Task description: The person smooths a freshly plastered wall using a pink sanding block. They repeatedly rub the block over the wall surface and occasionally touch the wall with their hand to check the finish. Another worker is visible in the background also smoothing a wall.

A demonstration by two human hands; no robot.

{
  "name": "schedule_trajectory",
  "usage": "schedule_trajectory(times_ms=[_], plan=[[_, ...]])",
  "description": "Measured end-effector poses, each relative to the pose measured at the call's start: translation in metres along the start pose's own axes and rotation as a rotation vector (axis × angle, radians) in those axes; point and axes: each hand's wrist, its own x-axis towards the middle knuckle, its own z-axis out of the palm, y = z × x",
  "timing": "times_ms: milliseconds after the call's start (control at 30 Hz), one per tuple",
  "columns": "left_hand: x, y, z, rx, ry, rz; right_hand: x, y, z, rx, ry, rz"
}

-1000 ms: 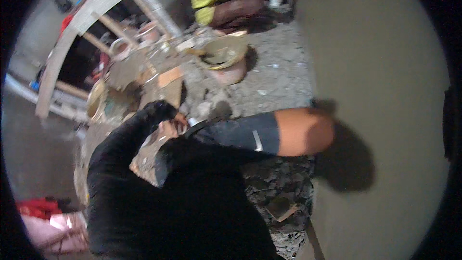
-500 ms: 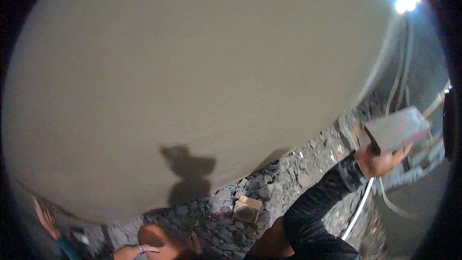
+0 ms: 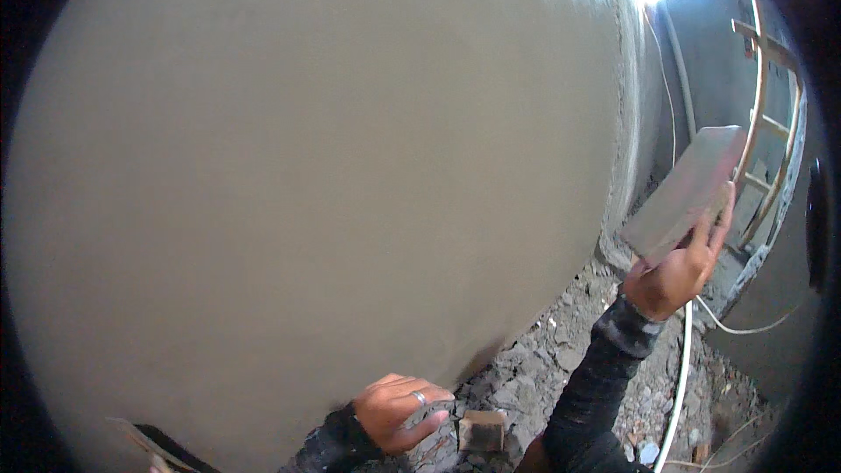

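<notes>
The right hand [image 3: 674,276] gripped a flat grey rectangular slab [image 3: 688,184], holding it tilted, in view beside the lower right corner of the plastered wall [image 3: 333,166]. Pinkish marks on the slab's face were too blurred to read. The left hand [image 3: 399,407], ringed, its thumb apart from loosely curled fingers, hovered by the wall's bottom edge, near a small brownish block [image 3: 482,431] on the rubble-strewn floor [image 3: 534,368].
</notes>
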Motion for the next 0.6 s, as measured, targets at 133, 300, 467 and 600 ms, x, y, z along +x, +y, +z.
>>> schedule_trajectory(times_ms=[133, 300, 467, 600], plan=[[0.009, -0.007, 0.016, -0.043, 0.2, 0.083, -0.013, -0.064, 0.045, 0.484, 0.009, 0.262], [-0.01, -0.007, 0.005, 0.005, 0.335, 0.046, -0.039, -0.084, 0.125, 0.519, -0.215, 0.115], [-0.024, -0.011, 0.01, -0.01, 0.354, 0.067, 0.022, -0.107, 0.219, 0.499, -0.137, -0.221], [-0.025, -0.01, 0.015, -0.017, 0.28, 0.1, 0.079, -0.126, 0.274, 0.34, -0.092, -0.26]])
